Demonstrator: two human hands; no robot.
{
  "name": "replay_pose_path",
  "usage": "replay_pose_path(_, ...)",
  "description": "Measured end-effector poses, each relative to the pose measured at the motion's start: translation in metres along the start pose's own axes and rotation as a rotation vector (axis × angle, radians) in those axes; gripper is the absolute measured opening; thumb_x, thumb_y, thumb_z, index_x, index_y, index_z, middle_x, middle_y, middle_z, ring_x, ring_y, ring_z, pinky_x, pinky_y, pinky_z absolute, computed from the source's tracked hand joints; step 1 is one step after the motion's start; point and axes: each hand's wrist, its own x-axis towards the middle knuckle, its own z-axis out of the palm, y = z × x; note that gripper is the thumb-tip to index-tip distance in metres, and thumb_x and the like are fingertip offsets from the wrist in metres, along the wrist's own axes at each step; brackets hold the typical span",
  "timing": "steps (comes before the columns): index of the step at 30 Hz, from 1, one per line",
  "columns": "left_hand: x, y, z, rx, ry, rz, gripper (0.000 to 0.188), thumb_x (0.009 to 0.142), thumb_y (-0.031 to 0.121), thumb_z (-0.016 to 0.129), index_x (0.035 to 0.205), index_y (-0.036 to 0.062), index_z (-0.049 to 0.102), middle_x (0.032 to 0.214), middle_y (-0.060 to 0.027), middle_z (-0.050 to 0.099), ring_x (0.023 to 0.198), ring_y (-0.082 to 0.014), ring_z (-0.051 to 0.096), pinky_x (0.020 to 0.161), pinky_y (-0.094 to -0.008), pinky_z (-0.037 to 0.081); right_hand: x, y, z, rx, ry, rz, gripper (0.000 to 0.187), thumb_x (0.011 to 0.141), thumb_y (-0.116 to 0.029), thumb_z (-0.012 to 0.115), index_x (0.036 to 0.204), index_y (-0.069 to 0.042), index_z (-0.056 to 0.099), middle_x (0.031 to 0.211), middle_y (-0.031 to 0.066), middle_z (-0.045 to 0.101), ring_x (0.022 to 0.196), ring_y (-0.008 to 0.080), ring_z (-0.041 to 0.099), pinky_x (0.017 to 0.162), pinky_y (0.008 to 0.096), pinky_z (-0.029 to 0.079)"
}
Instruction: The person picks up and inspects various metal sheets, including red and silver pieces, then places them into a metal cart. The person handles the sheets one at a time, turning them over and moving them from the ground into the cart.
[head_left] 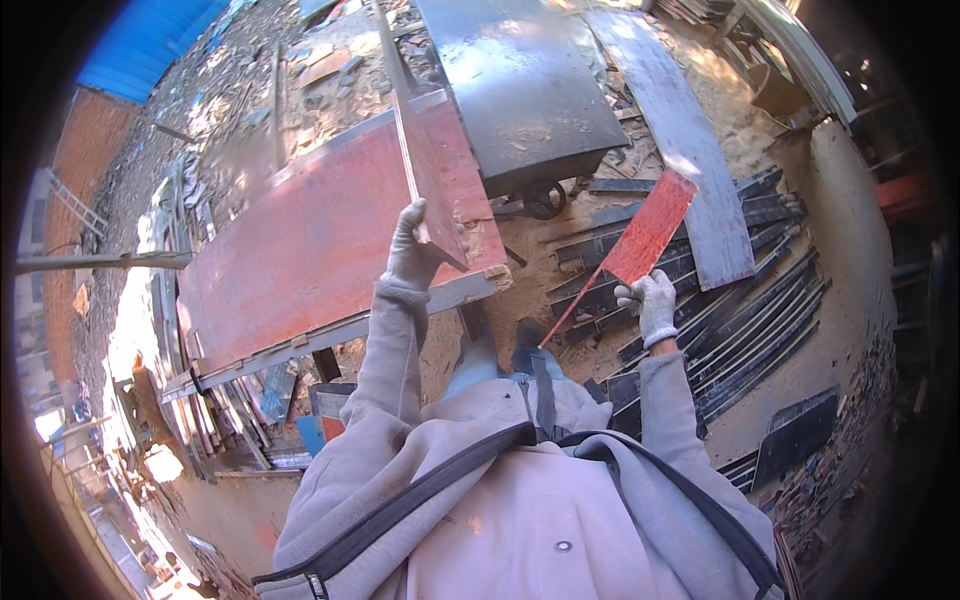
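Note:
My left hand (412, 250), in a pale work glove, is wrapped round the near end of a long plywood board (436, 195). That board stands on edge, tilted, over a red-faced panel table (320, 235), its light layered edge running away from me. On the other side, my right hand (652, 302), also gloved, is closed at the lower corner of a smaller red plywood piece (650, 230). A thin red strip (572, 318) slants from that piece toward my feet; I cannot tell whether it is part of it. The right fingertips are partly hidden.
A dark metal-topped machine table (535, 100) with a handwheel (544, 199) stands ahead. Right of it lies a long grey-white board (680, 130) over stacked dark strips (740, 330). A dark panel (797, 437) lies lower right. Wood scraps (330, 65) cover the far ground.

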Motion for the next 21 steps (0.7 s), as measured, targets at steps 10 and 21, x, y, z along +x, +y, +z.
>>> replay_pose_path(10,-0.152,0.058,0.026,0.163,-0.078,0.145,0.106,0.083,0.065,0.073,0.156,-0.0025,0.037,0.131,-0.0261,0.060,0.121,-0.0410,0.063,0.100,-0.0557,0.056,-0.007,0.029,0.208,-0.097,-0.697,0.105,0.052,0.097,-0.038,0.074,0.128,0.002,0.059,0.115,0.0141,0.066,0.097,0.0259,0.072,0.077,0.0402,0.064)
replay_pose_path(21,-0.155,0.098,0.078,2.056,-0.461,0.550,0.111,0.058,0.031,0.087,0.159,0.0187,0.044,0.157,-0.0287,0.036,0.142,-0.0479,0.039,0.120,-0.0569,0.031,0.051,-0.148,0.063,0.565,-0.990,0.096,0.106,0.086,-0.075,0.066,0.152,0.004,0.040,0.147,0.0296,0.053,0.131,0.0428,0.059,0.109,0.0634,0.049)
